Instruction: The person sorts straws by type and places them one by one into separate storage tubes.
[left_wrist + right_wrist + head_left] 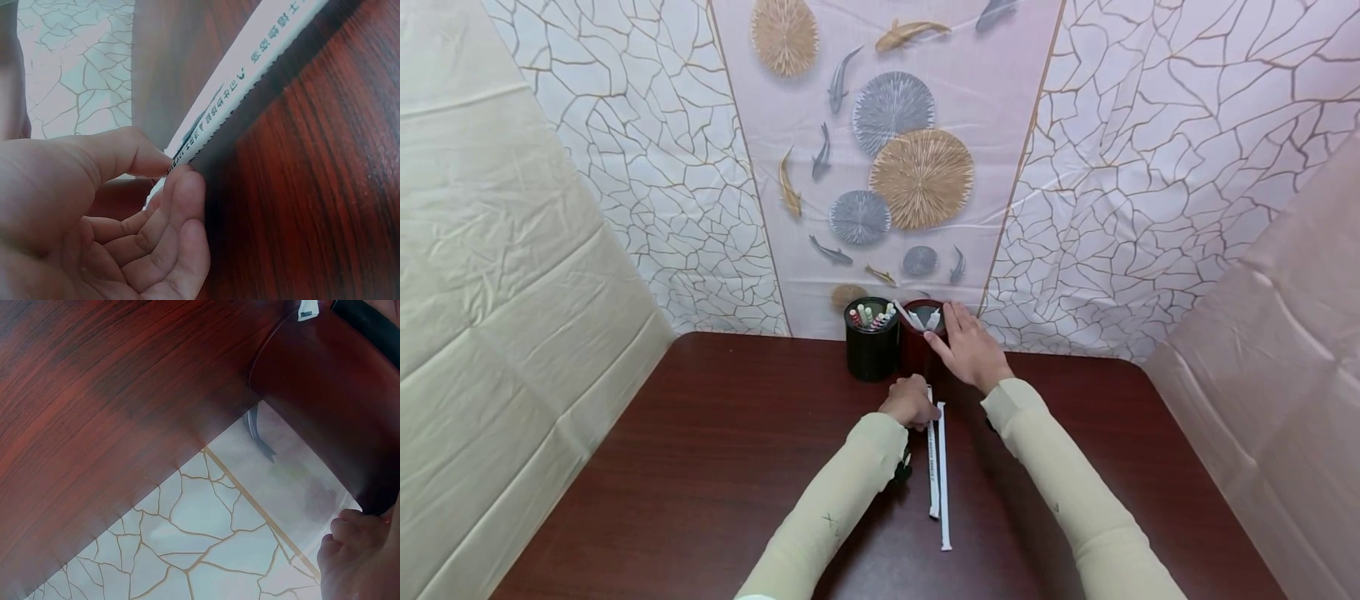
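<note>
My left hand (910,402) is low in front of the cups, thumb and index finger pinching a printed white paper-wrapped straw (231,94). Beside it on the table lies another wrapped straw (944,492), slightly nearer the front. My right hand (973,350) rests against the right side of a dark red cup (916,358), its fingers straight along the rim and the thumb at the front. White wrapped ends (917,319) stick out of this cup. The right wrist view shows the cup's side (319,394) close up, with fingertips at its edge.
A black cup (871,354) touching or close to the red one holds several striped and pale straws (868,315). Both cups stand at the back of the dark wood table (722,450), near the patterned wall cloth (880,208). Cloth walls rise on both sides.
</note>
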Motion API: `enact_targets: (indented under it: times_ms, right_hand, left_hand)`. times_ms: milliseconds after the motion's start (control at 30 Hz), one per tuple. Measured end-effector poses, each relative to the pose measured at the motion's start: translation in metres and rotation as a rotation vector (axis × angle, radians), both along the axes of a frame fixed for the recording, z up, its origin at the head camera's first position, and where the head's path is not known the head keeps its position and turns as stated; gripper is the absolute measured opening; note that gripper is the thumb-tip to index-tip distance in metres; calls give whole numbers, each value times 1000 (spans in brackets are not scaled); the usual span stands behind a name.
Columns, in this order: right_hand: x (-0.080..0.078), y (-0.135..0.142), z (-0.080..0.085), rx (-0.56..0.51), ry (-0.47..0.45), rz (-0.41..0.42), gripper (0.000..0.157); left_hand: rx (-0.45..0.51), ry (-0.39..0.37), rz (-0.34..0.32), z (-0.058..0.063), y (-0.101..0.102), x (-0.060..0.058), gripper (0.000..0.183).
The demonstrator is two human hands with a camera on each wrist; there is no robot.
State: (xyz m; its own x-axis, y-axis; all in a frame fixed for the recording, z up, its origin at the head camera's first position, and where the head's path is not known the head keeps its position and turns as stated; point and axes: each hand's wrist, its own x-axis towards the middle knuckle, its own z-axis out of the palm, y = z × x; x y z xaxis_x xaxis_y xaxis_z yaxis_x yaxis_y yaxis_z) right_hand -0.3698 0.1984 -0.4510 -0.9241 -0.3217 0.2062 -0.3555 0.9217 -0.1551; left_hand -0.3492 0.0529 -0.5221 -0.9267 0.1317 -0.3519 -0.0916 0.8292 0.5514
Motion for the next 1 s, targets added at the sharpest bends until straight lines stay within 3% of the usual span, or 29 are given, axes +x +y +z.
enact_targets:
  times_ms: [167, 267, 367, 400, 500, 600, 633, 700, 767, 867, 933, 1000]
  right_hand:
    - [1, 0, -1, 0, 10, 6, 88]
    - [1, 0, -2, 0, 18, 8, 88]
    - [0, 0, -1, -3, 18, 7, 87]
    - [1, 0, 0, -3, 17, 5, 87]
    - [1, -1, 2, -3, 14, 5, 87]
    - [2, -1, 3, -2, 14, 2, 87]
    - [2, -1, 3, -1, 12, 1, 87]
    - [3, -1, 4, -1, 5, -2, 87]
    - [3, -1, 4, -1, 3, -4, 87]
    - [3, -2, 3, -6, 10, -1, 87]
    - [2, -2, 3, -9, 14, 0, 87]
    - [2, -2, 2, -11, 17, 1, 87]
  left_hand:
    - [-20, 12, -17, -26, 0, -19, 24]
    - [1, -13, -28, -5, -6, -8, 25]
    - [4, -11, -36, 25, -11, 11, 24]
    - [0, 12, -44, 23, -12, 11, 26]
    - [-1, 49, -48, 37, -18, 24, 28]
    - [-2, 71, -51, 44, -23, 30, 27]
    - [3, 57, -49, 58, -25, 37, 24]
    - [-7, 109, -58, 34, -28, 21, 28]
    - [-14, 120, -55, 36, -31, 21, 28]
    - [-13, 154, -56, 41, -36, 25, 28]
    - [-4, 140, -51, 70, -39, 43, 24]
    - [-2, 163, -60, 73, -42, 45, 24]
